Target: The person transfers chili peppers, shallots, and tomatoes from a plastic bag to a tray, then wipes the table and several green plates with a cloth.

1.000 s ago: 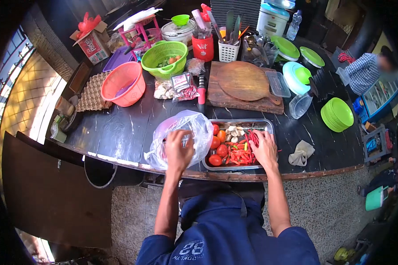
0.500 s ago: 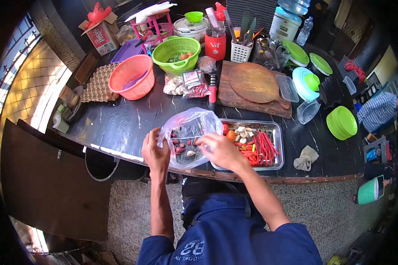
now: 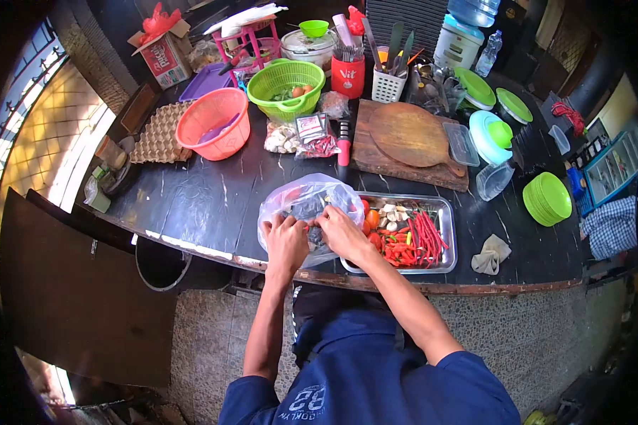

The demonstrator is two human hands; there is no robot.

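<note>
A clear plastic bag (image 3: 275,202) lies spread at the counter's front, dark inside, its contents mostly covered by my hands. My left hand (image 3: 288,244) is over the bag's opening, fingers curled inward. From the right, my right hand (image 3: 342,231) reaches in, fingertips pinched close to the left ones. A small reddish bit shows between them, too small to name. Right beside the bag is a metal tray (image 3: 448,265) with long red chillies (image 3: 425,237), smaller red and orange chillies (image 3: 398,253), peeled garlic cloves (image 3: 392,214) and tomatoes (image 3: 372,218).
Behind the bag sit a peeler-like tool with a red handle (image 3: 343,152), wooden boards (image 3: 408,142), packets (image 3: 310,131), a coral basket (image 3: 223,145) and a green basket (image 3: 285,105). A cloth (image 3: 490,255) and green plates (image 3: 548,200) lie to the right.
My left hand has moved from the bag's left rim to over its middle. My right hand has come up and inward beside it. The shallots and garlic clove seen in the bag are now mostly covered.
</note>
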